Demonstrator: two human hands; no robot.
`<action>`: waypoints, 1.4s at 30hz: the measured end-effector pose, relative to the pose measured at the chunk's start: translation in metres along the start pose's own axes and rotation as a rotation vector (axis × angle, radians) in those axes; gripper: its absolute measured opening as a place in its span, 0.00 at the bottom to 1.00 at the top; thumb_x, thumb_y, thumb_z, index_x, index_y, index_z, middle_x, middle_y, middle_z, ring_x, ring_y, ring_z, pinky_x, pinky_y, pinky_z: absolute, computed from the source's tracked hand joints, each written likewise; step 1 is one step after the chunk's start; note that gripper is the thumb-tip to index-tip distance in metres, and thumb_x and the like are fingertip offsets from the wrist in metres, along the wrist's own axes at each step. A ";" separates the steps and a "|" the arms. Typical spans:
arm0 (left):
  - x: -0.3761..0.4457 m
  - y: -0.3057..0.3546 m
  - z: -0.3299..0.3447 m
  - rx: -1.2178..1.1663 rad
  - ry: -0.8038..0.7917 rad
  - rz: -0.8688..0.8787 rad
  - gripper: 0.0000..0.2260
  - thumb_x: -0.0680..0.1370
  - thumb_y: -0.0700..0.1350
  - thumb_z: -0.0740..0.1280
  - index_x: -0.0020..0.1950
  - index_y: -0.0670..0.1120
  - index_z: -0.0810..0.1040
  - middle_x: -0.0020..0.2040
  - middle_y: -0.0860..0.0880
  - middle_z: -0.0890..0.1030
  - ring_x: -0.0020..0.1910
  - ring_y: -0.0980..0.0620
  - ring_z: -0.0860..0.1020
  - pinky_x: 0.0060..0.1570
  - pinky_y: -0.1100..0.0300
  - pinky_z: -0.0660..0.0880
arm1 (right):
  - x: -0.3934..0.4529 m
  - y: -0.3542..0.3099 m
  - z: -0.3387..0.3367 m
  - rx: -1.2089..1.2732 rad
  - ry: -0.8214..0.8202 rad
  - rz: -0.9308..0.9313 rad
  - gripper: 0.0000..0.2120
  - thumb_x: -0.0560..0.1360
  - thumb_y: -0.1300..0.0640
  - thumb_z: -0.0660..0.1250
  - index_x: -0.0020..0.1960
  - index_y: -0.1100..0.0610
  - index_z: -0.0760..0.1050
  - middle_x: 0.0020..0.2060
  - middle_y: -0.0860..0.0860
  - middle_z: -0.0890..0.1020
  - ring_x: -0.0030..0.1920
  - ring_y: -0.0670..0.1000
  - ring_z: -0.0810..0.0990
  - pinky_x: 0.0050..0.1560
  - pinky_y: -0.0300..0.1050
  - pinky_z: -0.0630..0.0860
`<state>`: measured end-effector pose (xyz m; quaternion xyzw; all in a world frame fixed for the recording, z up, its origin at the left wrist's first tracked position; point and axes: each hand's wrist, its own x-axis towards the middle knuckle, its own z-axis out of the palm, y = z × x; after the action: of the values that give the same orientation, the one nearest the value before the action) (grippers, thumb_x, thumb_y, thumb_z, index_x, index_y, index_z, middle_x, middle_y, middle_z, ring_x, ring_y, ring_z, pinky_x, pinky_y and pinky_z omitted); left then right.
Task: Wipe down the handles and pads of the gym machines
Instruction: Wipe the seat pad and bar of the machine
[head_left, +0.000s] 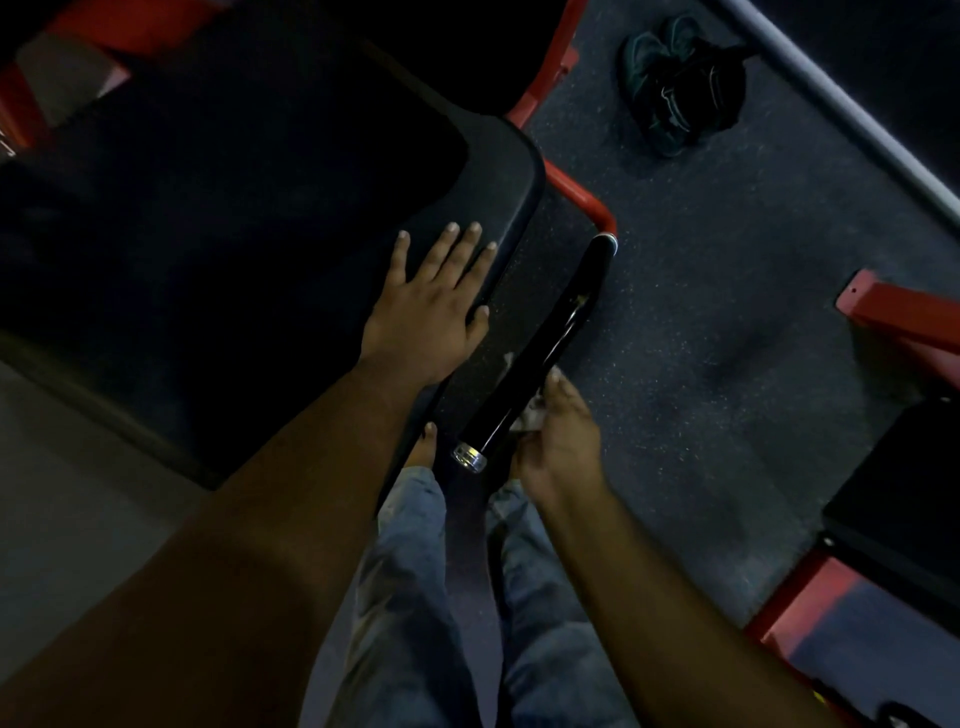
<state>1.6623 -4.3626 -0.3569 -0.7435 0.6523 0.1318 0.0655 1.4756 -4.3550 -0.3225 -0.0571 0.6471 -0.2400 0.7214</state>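
Handle (540, 343), glossy black with a chrome end-cap, slants beside the pad (260, 208); left hand (431, 306) fingers spread flat there, right hand (558, 441) fingers pinching a pale cloth (535, 413).

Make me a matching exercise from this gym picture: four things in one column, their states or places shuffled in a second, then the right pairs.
Things:
1. left hand
2. right hand
3. black handle
4. dark shoes

States or places:
A. lying on the floor, apart from the machine
B. spread flat on the seat pad
C. capped with a silver ring at the near end
D. holding a pale cloth against the handle

Pairs: 1-B, 2-D, 3-C, 4-A
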 end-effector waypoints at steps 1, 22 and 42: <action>0.000 0.000 0.000 -0.003 -0.001 -0.002 0.31 0.85 0.59 0.50 0.85 0.49 0.47 0.85 0.47 0.46 0.84 0.48 0.45 0.79 0.34 0.47 | -0.009 0.008 -0.008 -0.001 -0.049 0.060 0.16 0.86 0.56 0.57 0.67 0.60 0.77 0.64 0.60 0.81 0.58 0.52 0.82 0.65 0.52 0.74; -0.001 0.000 -0.002 -0.010 0.001 0.001 0.31 0.85 0.59 0.50 0.85 0.49 0.47 0.85 0.47 0.46 0.84 0.48 0.46 0.79 0.34 0.46 | 0.013 -0.017 0.007 -0.007 -0.177 0.118 0.45 0.71 0.21 0.50 0.56 0.60 0.78 0.49 0.57 0.81 0.50 0.55 0.80 0.62 0.52 0.75; 0.000 0.001 -0.002 -0.018 -0.012 -0.001 0.31 0.85 0.58 0.50 0.85 0.49 0.46 0.85 0.47 0.46 0.84 0.48 0.44 0.79 0.34 0.47 | 0.006 -0.036 0.025 -0.035 0.135 -0.179 0.14 0.84 0.59 0.62 0.68 0.60 0.77 0.60 0.58 0.83 0.57 0.54 0.83 0.63 0.52 0.79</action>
<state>1.6616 -4.3630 -0.3553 -0.7436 0.6504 0.1421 0.0628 1.4900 -4.3943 -0.3097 -0.1109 0.6907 -0.2956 0.6506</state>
